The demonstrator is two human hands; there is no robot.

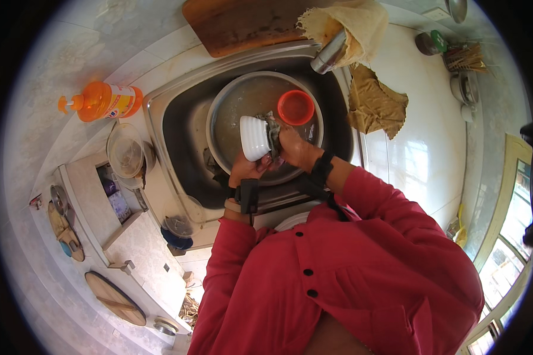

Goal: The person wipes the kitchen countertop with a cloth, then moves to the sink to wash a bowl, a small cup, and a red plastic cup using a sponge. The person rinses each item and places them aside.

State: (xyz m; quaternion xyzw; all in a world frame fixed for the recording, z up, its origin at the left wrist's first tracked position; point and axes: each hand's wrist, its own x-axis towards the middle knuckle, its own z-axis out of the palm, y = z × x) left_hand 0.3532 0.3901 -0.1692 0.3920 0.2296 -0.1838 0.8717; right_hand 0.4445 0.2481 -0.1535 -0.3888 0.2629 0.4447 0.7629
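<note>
Over a wide metal basin (225,104) of cloudy water, a white ridged bowl (254,138) is tipped on its side. My left hand (245,168) grips its near edge from below. Pressed against the bowl's mouth is a wet, dark patterned cloth (273,135), bunched in my right hand (294,145). The fingertips of both hands are partly hidden behind the bowl and the cloth. A red round bowl (296,108) sits in the basin just beyond my right hand. The basin stands inside a stainless steel sink (184,133).
An orange pump bottle (102,101) stands at the sink's left back corner. Lidded pots (126,151) are on the left counter. A wooden cutting board (248,24) leans behind the sink. The faucet (328,53), draped with a pale cloth (359,29), juts in. A brown cloth (375,102) lies right.
</note>
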